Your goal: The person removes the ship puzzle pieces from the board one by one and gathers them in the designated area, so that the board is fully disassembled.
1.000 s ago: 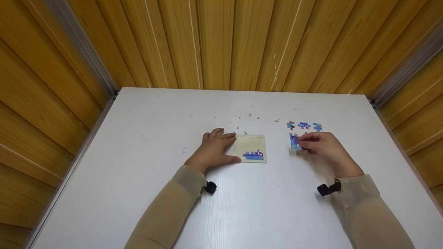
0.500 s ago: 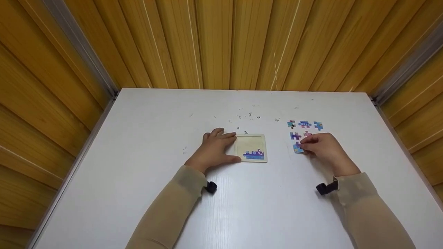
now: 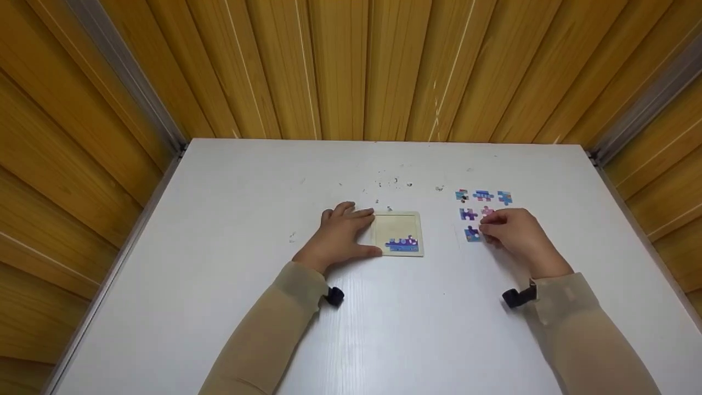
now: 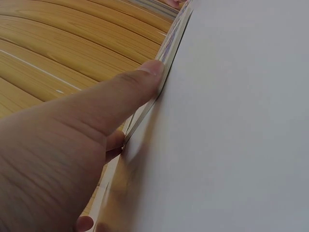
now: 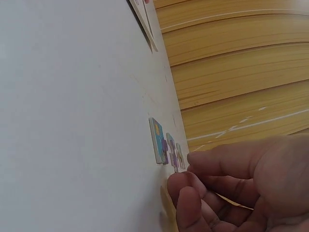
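Observation:
My left hand (image 3: pixel 340 236) holds the left side of a small square puzzle tray (image 3: pixel 420 233), thumb on the front edge and fingers at the back corner. Joined purple and blue puzzle pieces (image 3: pixel 403 245) lie along the tray's front part. In the left wrist view the thumb (image 4: pixel 153 68) presses against the tray edge. My right hand (image 3: pixel 513 236), fingers bent, is just right of a blue and purple puzzle piece (image 3: pixel 471 235) lying flat. The right wrist view shows thumb and fingers (image 5: pixel 188 205) close together; whether they hold a piece is hidden.
Loose puzzle pieces lie in rows at the right: a dark-spotted one (image 3: pixel 462 195), a blue one (image 3: pixel 483 195), another blue one (image 3: pixel 504 197), a purple one (image 3: pixel 468 214) and a pink one (image 3: pixel 487 210). The white table (image 3: pixel 417 329) meets a yellow slatted wall (image 3: pixel 340 71).
My right hand let go of the blue and purple piece, which now lies in front of the purple one, and shifted slightly right of it. The left hand and tray have stayed put.

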Demonstrator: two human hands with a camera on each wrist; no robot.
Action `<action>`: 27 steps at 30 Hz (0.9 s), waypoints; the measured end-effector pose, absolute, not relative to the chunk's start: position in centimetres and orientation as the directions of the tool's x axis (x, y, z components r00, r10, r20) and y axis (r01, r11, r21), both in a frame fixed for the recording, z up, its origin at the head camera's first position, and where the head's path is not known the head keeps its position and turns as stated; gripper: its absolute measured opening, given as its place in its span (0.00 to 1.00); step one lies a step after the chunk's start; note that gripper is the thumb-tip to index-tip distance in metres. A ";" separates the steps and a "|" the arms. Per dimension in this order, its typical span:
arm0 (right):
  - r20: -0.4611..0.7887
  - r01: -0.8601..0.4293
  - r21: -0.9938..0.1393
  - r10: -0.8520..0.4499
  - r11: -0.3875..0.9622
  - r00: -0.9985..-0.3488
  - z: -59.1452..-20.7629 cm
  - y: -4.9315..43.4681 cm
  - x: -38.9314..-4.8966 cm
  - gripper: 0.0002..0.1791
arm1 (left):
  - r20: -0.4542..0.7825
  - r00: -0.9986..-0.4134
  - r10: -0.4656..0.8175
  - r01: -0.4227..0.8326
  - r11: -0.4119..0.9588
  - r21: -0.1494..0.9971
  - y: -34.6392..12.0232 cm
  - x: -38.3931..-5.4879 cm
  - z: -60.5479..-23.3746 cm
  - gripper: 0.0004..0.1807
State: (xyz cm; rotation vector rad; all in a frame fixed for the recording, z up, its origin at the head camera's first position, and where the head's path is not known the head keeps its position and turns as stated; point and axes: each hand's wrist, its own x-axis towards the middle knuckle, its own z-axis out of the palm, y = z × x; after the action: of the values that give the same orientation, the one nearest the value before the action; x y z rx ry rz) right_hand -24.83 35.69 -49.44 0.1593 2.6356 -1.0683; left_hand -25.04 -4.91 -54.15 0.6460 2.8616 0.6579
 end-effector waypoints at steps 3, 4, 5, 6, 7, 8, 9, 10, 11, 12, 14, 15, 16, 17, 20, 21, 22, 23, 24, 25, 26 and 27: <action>-0.314 0.217 -0.667 -0.005 0.713 -0.949 -49.1 35.1 -24.8 0.21 | -0.032 -0.902 0.431 0.375 0.815 0.441 -4.8 -25.0 -54.3 0.52; -0.313 0.214 -0.669 -0.008 0.712 -0.950 -49.0 34.9 -24.8 0.22 | -0.033 -0.903 0.429 0.372 0.817 0.441 -4.8 -25.0 -54.4 0.52; -0.307 0.207 -0.671 -0.012 0.712 -0.952 -48.8 34.5 -24.7 0.23 | -0.035 -0.904 0.427 0.369 0.817 0.443 -4.7 -25.0 -54.4 0.52; -0.297 0.196 -0.672 -0.017 0.714 -0.955 -48.7 34.1 -24.7 0.23 | -0.038 -0.905 0.424 0.365 0.818 0.446 -4.7 -24.9 -54.5 0.53; -0.286 0.181 -0.674 -0.027 0.716 -0.958 -48.5 33.6 -24.6 0.24 | -0.041 -0.906 0.421 0.360 0.818 0.449 -4.7 -24.9 -54.5 0.53; -0.270 0.161 -0.678 -0.040 0.717 -0.962 -48.3 33.0 -24.6 0.24 | -0.044 -0.907 0.418 0.355 0.819 0.451 -4.7 -24.9 -54.6 0.53; -0.255 0.142 -0.683 -0.053 0.716 -0.965 -48.1 32.4 -24.5 0.24 | -0.047 -0.909 0.415 0.350 0.819 0.454 -4.7 -24.8 -54.6 0.53; -0.237 0.120 -0.687 -0.065 0.717 -0.969 -47.8 31.7 -24.4 0.23 | -0.048 -0.910 0.412 0.347 0.819 0.456 -4.7 -24.8 -54.7 0.53; -0.217 0.096 -0.691 -0.079 0.716 -0.973 -47.5 31.0 -24.3 0.23 | -0.048 -0.910 0.412 0.346 0.819 0.458 -4.7 -24.8 -54.7 0.53; -0.199 0.073 -0.696 -0.094 0.714 -0.976 -47.2 30.3 -24.1 0.22 | -0.048 -0.910 0.411 0.345 0.818 0.460 -4.7 -24.7 -54.7 0.53; -0.172 0.032 -0.706 -0.127 0.707 -0.977 -46.5 28.9 -23.8 0.22 | -0.043 -0.910 0.413 0.349 0.818 0.457 -4.8 -24.8 -54.7 0.53; -0.166 0.018 -0.707 -0.141 0.707 -0.976 -46.1 28.2 -23.6 0.22 | -0.040 -0.909 0.415 0.353 0.817 0.455 -4.8 -24.8 -54.7 0.53; -0.161 0.003 -0.709 -0.157 0.706 -0.974 -45.8 27.6 -23.4 0.22 | -0.038 -0.908 0.418 0.357 0.818 0.451 -4.8 -24.8 -54.7 0.53; -0.160 -0.006 -0.711 -0.170 0.704 -0.972 -45.5 26.9 -23.2 0.22 | -0.037 -0.907 0.419 0.360 0.818 0.448 -4.9 -24.9 -54.6 0.53; -0.147 -0.042 -0.714 -0.208 0.699 -0.967 -44.7 25.5 -22.8 0.23 | -0.037 -0.906 0.422 0.364 0.820 0.442 -4.9 -25.0 -54.5 0.52; -0.138 -0.053 -0.719 -0.217 0.693 -0.967 -44.6 25.1 -22.7 0.23 | -0.036 -0.905 0.424 0.366 0.819 0.441 -4.8 -25.1 -54.4 0.52; -0.126 -0.066 -0.725 -0.226 0.686 -0.966 -44.5 24.8 -22.6 0.22 | -0.036 -0.905 0.425 0.367 0.820 0.440 -4.8 -25.1 -54.4 0.52; -0.114 -0.078 -0.730 -0.234 0.679 -0.965 -44.5 24.6 -22.5 0.22 | -0.036 -0.904 0.425 0.368 0.820 0.438 -4.8 -25.1 -54.4 0.52; -0.100 -0.095 -0.733 -0.245 0.673 -0.964 -44.5 24.4 -22.5 0.22 | -0.034 -0.904 0.425 0.369 0.820 0.438 -4.8 -25.1 -54.4 0.52; -0.093 -0.104 -0.736 -0.253 0.669 -0.963 -44.6 24.2 -22.5 0.21 | -0.033 -0.904 0.426 0.371 0.820 0.435 -4.8 -25.1 -54.3 0.52; -0.091 -0.111 -0.736 -0.260 0.667 -0.961 -44.8 24.0 -22.4 0.21 | -0.033 -0.904 0.427 0.371 0.820 0.435 -4.8 -25.1 -54.3 0.52; -0.089 -0.118 -0.736 -0.268 0.667 -0.959 -45.0 23.8 -22.4 0.21 | -0.035 -0.904 0.426 0.370 0.821 0.434 -4.8 -25.1 -54.4 0.52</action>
State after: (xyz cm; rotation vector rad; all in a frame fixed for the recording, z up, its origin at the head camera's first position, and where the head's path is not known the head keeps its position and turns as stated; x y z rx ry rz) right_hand -22.39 23.84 -44.99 -0.3151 2.6911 -1.1681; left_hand -25.12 -4.85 -54.35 0.6306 2.8723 0.6449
